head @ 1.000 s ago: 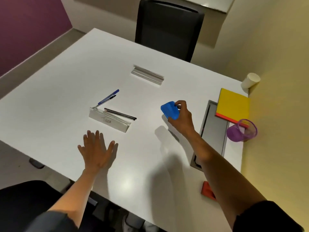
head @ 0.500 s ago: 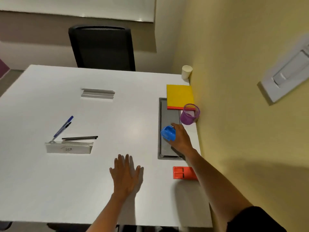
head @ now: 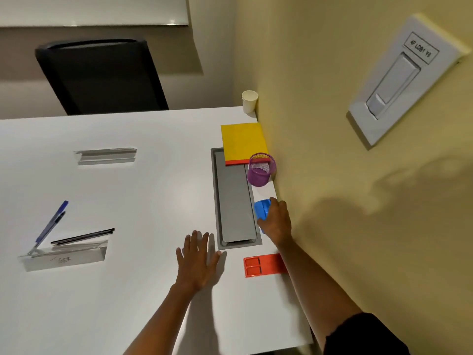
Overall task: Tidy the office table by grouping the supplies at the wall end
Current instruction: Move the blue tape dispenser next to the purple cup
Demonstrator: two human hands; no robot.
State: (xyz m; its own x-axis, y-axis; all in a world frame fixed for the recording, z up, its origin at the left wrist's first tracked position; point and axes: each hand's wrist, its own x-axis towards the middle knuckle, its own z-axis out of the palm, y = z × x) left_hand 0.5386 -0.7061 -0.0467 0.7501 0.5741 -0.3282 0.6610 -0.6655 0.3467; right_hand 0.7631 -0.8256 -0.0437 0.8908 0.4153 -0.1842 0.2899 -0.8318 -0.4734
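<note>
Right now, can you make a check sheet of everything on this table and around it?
Surface: white table, grey hatch shut.
Job's things: blue holder, purple cup, yellow pad and red tray near the wall; pens far from it.
Clutter: two nameplates, paper cup.
Hands: right hand grips the holder; left hand flat, fingers spread.
Cables: nothing seen.
Surroundings: black chair, yellow wall, wall switch.
</note>
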